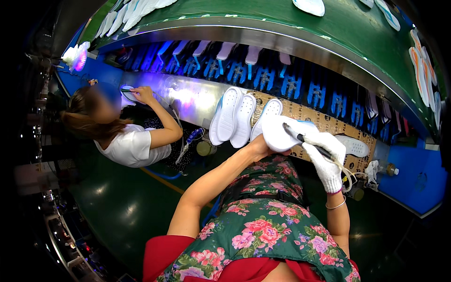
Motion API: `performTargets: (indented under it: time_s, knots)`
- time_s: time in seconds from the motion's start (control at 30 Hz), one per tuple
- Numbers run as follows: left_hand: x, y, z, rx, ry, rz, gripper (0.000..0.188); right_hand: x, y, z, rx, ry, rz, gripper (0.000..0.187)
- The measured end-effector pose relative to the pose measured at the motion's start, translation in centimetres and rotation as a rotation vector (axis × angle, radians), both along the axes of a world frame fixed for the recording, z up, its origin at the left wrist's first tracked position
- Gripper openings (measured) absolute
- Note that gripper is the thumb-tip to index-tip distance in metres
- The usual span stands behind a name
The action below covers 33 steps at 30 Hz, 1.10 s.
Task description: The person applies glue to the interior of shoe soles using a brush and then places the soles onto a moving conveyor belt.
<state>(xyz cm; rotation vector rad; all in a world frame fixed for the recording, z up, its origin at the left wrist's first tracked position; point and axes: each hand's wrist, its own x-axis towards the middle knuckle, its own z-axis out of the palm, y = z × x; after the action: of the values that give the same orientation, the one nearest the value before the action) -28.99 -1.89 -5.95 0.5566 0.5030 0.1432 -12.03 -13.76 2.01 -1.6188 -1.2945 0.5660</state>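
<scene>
My bare left hand (261,146) grips a white shoe sole (276,135) by its near edge, just in front of the bench. Wrapped in a white knit glove, my right hand (324,152) is closed round a dark-handled brush (300,137). The brush tip lies over the upper part of the sole; whether it touches cannot be told. A pale tube (348,177) hangs beside the gloved wrist. Left of my hands, several white soles (244,120) lean side by side, and another sole (270,110) stands just behind the held one. A further sole (353,145) lies to the right.
Brown cardboard (324,121) covers part of the metal bench (188,94). Behind it runs a row of blue holders (291,87), below a green conveyor (263,14) carrying shoe parts. A co-worker (134,136) at the left works on a sole. Bottles stand near the blue panel (413,174).
</scene>
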Motion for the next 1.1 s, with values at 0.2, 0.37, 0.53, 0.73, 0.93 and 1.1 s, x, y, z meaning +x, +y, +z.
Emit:
performTargets:
  time_s: [0.2, 0.37, 0.53, 0.73, 0.93, 1.1]
  knots:
    - [-1.3, -1.4, 1.2, -0.291, -0.29, 0.33, 0.057, -2.1, -0.7, 0.1, 0.107, -0.059, -0.038, 0.017]
    - [-1.3, -2.3, 0.6, -0.3, -0.318, 0.38, 0.061, -3.1, -0.3, 1.2, 0.184, -0.16, -0.027, 0.02]
    - [-0.5, -2.4, 1.2, -0.305, -0.418, 0.387, 0.078, -3.6, 0.0, 1.9, 0.234, -0.211, -0.031, 0.021]
    - [0.2, -2.6, 2.3, -0.382, -0.67, 0.443, 0.089, -3.9, 0.3, 3.3, 0.261, -0.179, -0.023, 0.024]
    - [1.0, -3.1, 2.7, -0.28, -0.462, 0.489, 0.086, -3.6, 2.0, 4.6, 0.402, -0.224, -0.061, 0.022]
    - [0.9, -4.6, 2.1, -0.233, -0.272, 0.454, 0.088, -3.5, 2.0, 3.9, 0.325, -0.225, -0.06, 0.034]
